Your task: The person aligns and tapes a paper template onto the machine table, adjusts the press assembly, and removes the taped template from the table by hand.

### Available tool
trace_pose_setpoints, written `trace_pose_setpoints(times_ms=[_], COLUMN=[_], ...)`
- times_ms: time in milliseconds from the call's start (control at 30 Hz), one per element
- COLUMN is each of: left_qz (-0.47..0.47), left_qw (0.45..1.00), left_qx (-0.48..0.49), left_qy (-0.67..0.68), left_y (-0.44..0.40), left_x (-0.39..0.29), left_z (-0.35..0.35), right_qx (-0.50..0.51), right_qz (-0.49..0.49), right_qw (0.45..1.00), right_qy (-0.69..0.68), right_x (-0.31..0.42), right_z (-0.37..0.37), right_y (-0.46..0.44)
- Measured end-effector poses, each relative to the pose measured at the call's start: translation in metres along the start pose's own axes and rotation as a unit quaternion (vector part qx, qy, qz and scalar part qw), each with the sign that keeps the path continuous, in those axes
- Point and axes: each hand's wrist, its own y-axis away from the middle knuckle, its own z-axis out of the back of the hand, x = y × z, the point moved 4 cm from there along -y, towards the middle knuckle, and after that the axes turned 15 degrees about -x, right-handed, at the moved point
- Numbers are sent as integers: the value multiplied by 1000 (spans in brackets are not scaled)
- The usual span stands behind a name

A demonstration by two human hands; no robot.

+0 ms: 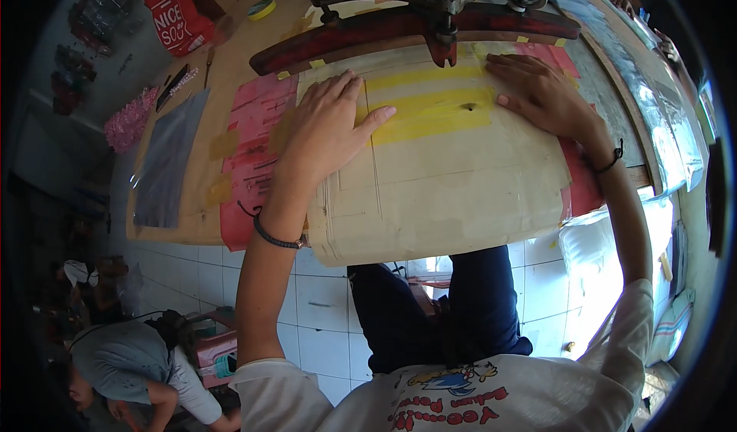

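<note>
Left hand (326, 121): resting flat, grip apart
Right hand (541, 92): also resting, grip apart, probably helping stop slippage
Cream plastic sheet, yellow-taped (461, 194): lying under both, overhanging the brown worktop's (223, 67) near edge

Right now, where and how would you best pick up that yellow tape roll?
I'd pinch the yellow tape roll by opposite sides of its round rim, left hand coming from above, since it appears to lie flat on the table.

Bright glare at lower right, dim left side, fisheye curvature with 4 dark corners.
</note>
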Motion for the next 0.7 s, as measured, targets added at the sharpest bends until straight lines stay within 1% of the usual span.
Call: trace_pose_setpoints(times_ms=[67,167,267,367,467,567,667,700], left_qz=[-6,27,30,21,26,25,55,53], left_qw=[1000,999,999,1000,999,999,997,997], left_qx=[-9,4,-4,-17,-14,-16,4,-3], left_qy=[6,40,20,16,29,23,57,49], left_y=[0,-4,-3,-3,-5,-7,-10,-10], left_x=[1,2,8,13,14,15,13,13], left_z=[-1,2,-6,-13,-12,-14,-7,-6], right_qx=[10,27,46,45,47,42,38,39], right_qz=[-9,-28,-47,-50,-43,-42,-43,-44], right_qw=[1000,999,998,998,998,998,998,998], right_qy=[-13,-1,-15,-15,12,-7,-14,-17], right_x=[-4,-6,-9,-9,-9,-11,-10,-9], right_z=[-4,-5,-6,-7,-8,-9,-7,-7], right_y=[-1,-4,-5,-6,-8,-9,-8,-8])
